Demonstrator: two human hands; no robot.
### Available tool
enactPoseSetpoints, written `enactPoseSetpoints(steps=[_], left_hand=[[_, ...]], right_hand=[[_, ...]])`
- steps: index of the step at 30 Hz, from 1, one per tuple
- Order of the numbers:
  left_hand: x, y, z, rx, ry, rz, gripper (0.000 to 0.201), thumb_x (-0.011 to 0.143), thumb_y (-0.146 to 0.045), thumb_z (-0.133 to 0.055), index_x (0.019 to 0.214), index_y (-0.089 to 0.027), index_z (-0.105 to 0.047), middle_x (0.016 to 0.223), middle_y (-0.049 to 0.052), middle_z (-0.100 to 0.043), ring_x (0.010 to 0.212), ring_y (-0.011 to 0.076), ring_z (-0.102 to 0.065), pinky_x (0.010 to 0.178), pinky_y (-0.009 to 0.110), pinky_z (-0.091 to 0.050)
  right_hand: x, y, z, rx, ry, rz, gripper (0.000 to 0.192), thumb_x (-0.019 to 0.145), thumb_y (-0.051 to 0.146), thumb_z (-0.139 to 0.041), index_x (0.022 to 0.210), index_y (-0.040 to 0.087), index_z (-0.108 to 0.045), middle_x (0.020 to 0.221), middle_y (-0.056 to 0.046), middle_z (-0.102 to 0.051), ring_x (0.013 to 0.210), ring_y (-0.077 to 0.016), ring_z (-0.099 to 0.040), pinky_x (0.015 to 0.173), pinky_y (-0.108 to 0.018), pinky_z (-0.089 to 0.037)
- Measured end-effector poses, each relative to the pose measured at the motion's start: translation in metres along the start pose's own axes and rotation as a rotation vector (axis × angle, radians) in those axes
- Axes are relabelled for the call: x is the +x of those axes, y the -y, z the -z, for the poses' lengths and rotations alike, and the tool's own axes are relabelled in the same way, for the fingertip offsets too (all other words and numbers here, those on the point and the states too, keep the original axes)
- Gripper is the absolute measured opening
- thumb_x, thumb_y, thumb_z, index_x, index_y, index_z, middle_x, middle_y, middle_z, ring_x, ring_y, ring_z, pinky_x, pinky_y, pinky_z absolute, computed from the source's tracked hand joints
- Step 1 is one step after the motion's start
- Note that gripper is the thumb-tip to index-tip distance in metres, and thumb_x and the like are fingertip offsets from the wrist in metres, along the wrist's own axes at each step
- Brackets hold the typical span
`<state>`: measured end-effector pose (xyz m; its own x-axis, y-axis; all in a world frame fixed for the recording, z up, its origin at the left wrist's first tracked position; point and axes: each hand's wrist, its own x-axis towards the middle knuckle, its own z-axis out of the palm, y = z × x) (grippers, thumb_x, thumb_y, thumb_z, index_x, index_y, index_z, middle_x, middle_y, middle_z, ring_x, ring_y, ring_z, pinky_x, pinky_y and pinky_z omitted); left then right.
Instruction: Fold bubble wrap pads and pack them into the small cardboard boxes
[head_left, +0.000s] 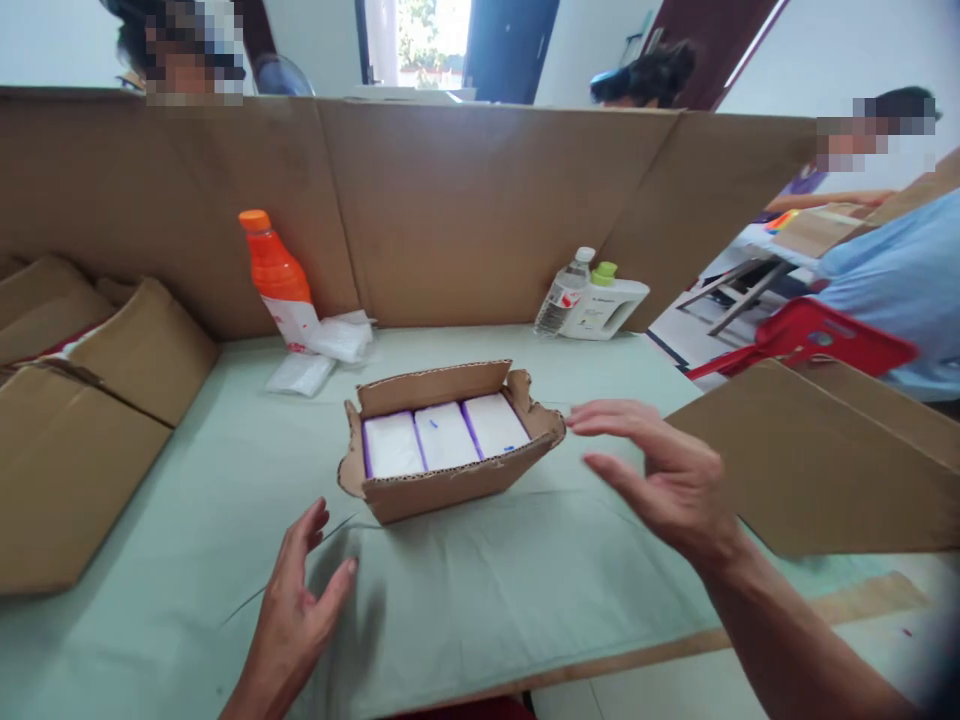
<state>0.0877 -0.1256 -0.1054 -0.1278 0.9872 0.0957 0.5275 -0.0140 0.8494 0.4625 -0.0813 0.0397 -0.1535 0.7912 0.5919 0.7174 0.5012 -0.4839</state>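
Observation:
A small open cardboard box (pixel 450 485) stands in the middle of the table, its flaps up. Inside lie three white packets (pixel 444 437) with purple edges, side by side. My left hand (pixel 296 600) hovers at the box's near left, fingers spread, holding nothing. At the right of the box my right hand (pixel 660 475) floats open, fingertips close to the right flap but apart from it.
A pale green cloth (pixel 487 600) covers the table. A cardboard screen (pixel 465 210) walls the back. An orange bottle (pixel 279 280), white wrappers (pixel 334 340), a water bottle (pixel 562 292) and a white jug (pixel 607 305) stand behind. Cardboard lies at left (pixel 82 430) and right (pixel 817 460). People sit beyond.

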Motion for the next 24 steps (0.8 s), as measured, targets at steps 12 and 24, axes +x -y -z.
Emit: enactPoseSetpoints(steps=[12,24], left_hand=[[0.040,-0.003,-0.040,-0.367,0.151,-0.074,0.064,0.083,-0.021,-0.060,0.145,-0.021,-0.046,0.140,0.014,-0.057,0.125,0.0273,-0.059,0.104,0.042,-0.050],[0.171,0.024,0.003,-0.127,-0.030,-0.092,0.056,0.075,-0.010,-0.048,0.129,-0.017,-0.061,0.114,0.009,-0.072,0.097,0.0206,-0.069,0.087,0.035,-0.057]], right_hand=[[-0.057,-0.069,-0.123,0.240,0.379,-0.643,0.051,0.075,0.059,-0.068,0.106,0.019,-0.066,0.096,-0.011,-0.076,0.073,-0.0260,-0.069,0.065,-0.038,-0.057],[-0.003,-0.059,-0.189,0.264,0.407,-0.493,0.048,0.082,0.050,-0.057,0.116,0.017,-0.060,0.103,-0.012,-0.075,0.082,-0.0250,-0.071,0.077,-0.038,-0.057]])
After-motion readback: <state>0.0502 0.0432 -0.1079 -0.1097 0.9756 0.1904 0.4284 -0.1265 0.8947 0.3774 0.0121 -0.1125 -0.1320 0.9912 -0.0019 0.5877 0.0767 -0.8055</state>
